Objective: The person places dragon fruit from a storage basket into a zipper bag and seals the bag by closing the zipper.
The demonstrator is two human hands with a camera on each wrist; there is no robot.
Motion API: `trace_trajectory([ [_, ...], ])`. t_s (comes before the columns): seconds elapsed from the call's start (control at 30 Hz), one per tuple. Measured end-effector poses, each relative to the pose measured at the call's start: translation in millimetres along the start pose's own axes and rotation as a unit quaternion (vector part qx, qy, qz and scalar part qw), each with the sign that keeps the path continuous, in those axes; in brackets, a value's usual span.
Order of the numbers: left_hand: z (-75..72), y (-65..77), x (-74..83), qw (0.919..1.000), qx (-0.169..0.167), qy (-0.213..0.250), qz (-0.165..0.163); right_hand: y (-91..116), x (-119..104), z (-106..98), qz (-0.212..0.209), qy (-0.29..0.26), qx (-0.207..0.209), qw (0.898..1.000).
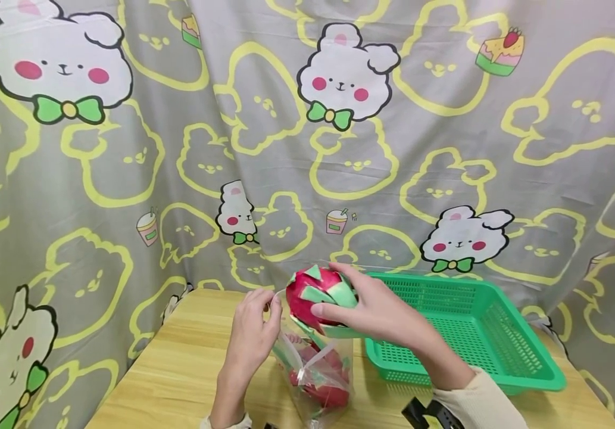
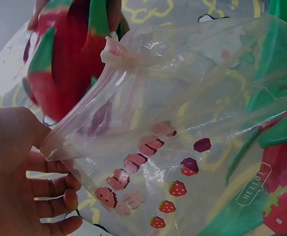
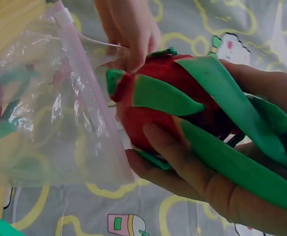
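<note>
The dragon fruit is held just above the mouth of the clear zip bag, gripped by the right hand with fingers and thumb curved round its sides. The bag's rim is pinched at one side between thumb and forefinger of the left hand, the other fingers being loosely bent. Red and green fruit is seen inside the bag; how many pieces cannot be told through the film.

Because the rim is supported by one hand only, the far side may be folded inward and the fruit blocked at the mouth. The green flaps, by which the fruit's width is increased, could be caught on the zip edge or its slider, and the film could be torn if the fruit is forced. If the pinch is lost under the added weight, the bag may be tipped. If the grip is released too early, the fruit could be dropped outside, onto the bench or toward the green basket
</note>
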State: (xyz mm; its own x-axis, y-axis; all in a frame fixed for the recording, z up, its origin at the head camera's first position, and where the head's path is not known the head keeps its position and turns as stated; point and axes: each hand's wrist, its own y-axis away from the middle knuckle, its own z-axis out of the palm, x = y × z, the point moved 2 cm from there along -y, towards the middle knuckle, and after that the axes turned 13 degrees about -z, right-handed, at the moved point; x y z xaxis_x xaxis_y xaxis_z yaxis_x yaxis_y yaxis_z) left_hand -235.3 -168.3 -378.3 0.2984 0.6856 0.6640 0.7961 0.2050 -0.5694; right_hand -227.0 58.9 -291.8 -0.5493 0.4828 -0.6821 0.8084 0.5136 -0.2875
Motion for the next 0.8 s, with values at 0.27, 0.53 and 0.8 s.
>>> trace_trajectory([
  [0.27, -1.8, -0.1, -2.1, 0.9998, -0.014, 0.008, -0.014, -23.9, 2.3, 19.2, -0.009, 0.020, -0.083, 0.996],
  [0.53, -3.4, -1.7, -0.9, 0.9994, -0.024, 0.012, -0.019, -41.6, 9.8, 40.5, -0.002, 0.071, -0.096, 0.993],
  [0.8, -3.3, -0.4, -0.2, 0.9988, -0.034, 0.025, -0.025, -50.4, 18.1, 59.1, 0.037, 0.139, -0.123, 0.982],
])
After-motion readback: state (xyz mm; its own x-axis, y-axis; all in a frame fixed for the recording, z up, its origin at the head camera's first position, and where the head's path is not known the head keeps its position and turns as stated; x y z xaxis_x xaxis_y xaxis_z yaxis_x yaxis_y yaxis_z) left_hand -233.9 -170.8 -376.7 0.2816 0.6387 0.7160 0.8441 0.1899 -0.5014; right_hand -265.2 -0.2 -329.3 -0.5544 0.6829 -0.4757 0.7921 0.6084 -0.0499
